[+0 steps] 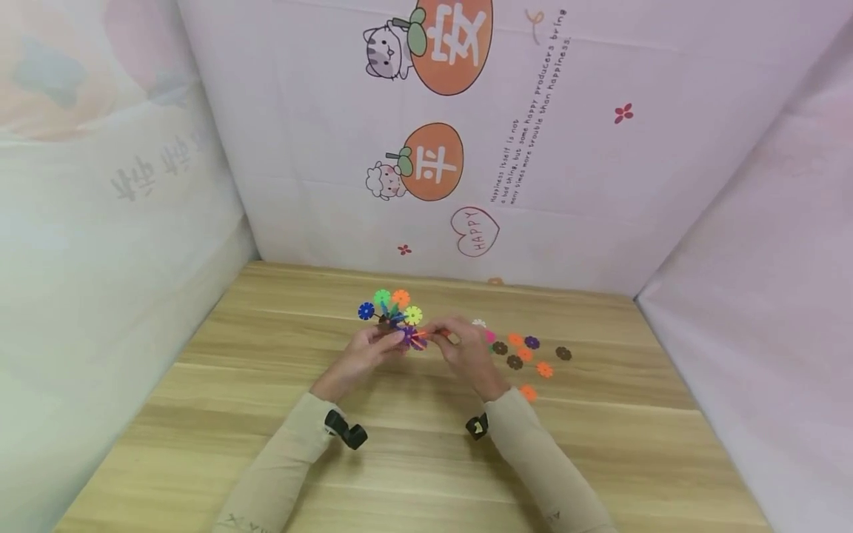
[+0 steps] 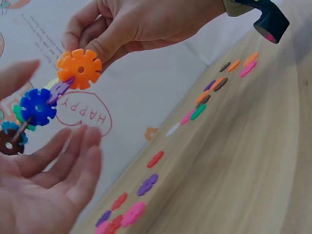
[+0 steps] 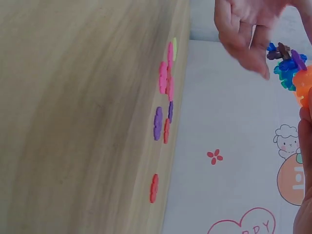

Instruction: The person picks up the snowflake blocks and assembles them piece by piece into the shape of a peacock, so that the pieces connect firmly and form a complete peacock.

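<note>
A chain of notched plastic snowflake discs is held up between the hands. In the left wrist view my right hand (image 2: 151, 22) pinches an orange disc (image 2: 90, 75) at its end. A purple disc (image 2: 59, 91) links that disc to a blue disc (image 2: 30, 105), and a brown disc (image 2: 7, 151) sits lower left. My left hand (image 2: 48, 185) has its fingers spread under and around the chain, apart from it in both wrist views. In the head view more green, orange and yellow discs (image 1: 413, 315) fan out beyond my left hand (image 1: 363, 354), whose fingertips overlap the chain.
Loose discs lie on the wooden table (image 1: 413, 459), with orange (image 1: 544, 369) and brown ones (image 1: 563, 354) right of the right hand. Red, purple (image 2: 147, 185) and pink ones (image 2: 133, 214) lie farther left. A white printed cloth (image 1: 320, 148) hangs behind and at both sides.
</note>
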{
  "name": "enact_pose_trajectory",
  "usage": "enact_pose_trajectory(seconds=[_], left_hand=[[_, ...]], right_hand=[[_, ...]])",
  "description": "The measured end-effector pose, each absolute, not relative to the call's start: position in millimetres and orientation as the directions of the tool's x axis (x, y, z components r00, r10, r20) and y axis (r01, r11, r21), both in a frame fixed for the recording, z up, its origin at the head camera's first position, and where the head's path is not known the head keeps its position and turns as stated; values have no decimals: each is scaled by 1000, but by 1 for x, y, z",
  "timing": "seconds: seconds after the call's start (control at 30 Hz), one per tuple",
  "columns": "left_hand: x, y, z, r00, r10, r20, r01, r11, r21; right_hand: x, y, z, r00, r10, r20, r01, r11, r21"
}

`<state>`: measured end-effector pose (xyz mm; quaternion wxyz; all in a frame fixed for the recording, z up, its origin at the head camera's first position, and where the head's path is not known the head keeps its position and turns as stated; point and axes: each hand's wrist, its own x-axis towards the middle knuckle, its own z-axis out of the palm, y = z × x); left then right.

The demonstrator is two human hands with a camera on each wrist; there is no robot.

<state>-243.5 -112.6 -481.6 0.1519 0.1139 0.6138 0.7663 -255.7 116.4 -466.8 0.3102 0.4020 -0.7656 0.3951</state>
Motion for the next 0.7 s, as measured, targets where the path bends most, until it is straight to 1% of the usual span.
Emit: enact_pose_trajectory(seconds=[0.1,0.17,0.3,0.37,0.43,0.5,0.57,0.63,0.7], left_hand=[[-243,-107,-482,-944,327,-33,-170,-398,901],[-243,-103,-482,-959,282,-40,-183,-503,845],[-240,-98,-479,-977,202,-67,-173,-571,803],[-240,-99,-477,-982,170,-80,-165,-572,804],[-240,-103,-474,-986,143,-92,-157,-558,815],[-242,-111,-473,-988,114,-103,-149,-537,831],[-245,-120,-473,-991,78,-110,-135,-513,848],[-248,-129,-473,-993,45,-108,-116,-478,871],[-250,-138,-472,-994,16,-110,-106,-422,900]], right_hand=[[-256,114,-471,-452,-381,807,-879,345,-329],[-256,112,-474,-432,-390,813,-891,326,-317],[-254,106,-474,-413,-428,804,-906,281,-316],[-253,104,-472,-433,-454,779,-898,289,-331],[-254,104,-469,-485,-479,732,-872,327,-364],[-257,104,-466,-569,-498,654,-821,393,-415],[-262,103,-461,-660,-521,541,-751,463,-470],[-269,101,-459,-738,-543,400,-672,537,-510],[-275,97,-459,-781,-569,258,-607,592,-530]])
